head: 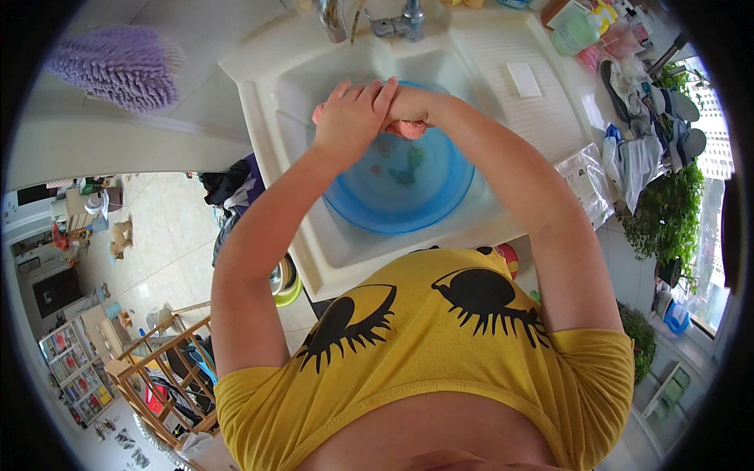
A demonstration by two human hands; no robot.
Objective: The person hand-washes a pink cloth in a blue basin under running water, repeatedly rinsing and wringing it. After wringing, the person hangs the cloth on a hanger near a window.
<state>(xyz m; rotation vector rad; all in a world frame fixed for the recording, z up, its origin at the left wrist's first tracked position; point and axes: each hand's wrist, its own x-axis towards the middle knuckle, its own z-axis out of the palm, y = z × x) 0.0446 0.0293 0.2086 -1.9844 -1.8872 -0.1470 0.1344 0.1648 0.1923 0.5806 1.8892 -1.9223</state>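
Both hands are pressed together over the far side of a blue plastic basin (pixel 400 221), which stands in a white sink (pixel 306 250). A coral-pink cloth (pixel 409 129) is bunched between them, showing below my right hand (pixel 409 106) and at the outer side of my left hand (pixel 351 120). My left hand's fingers lie against the right hand, which is curled around the cloth. Most of the cloth is hidden by the hands. Cloudy water fills the basin, and a dark green patch shows through it.
Beyond the hands are a metal faucet (pixel 333 23) and a valve (pixel 403 23). A white rectangular item (pixel 523 80) lies on the ribbed drainboard (pixel 495 53). Bottles (pixel 574 32) crowd the back right corner. A purple chenille cleaning mitt (pixel 118 68) hangs at left.
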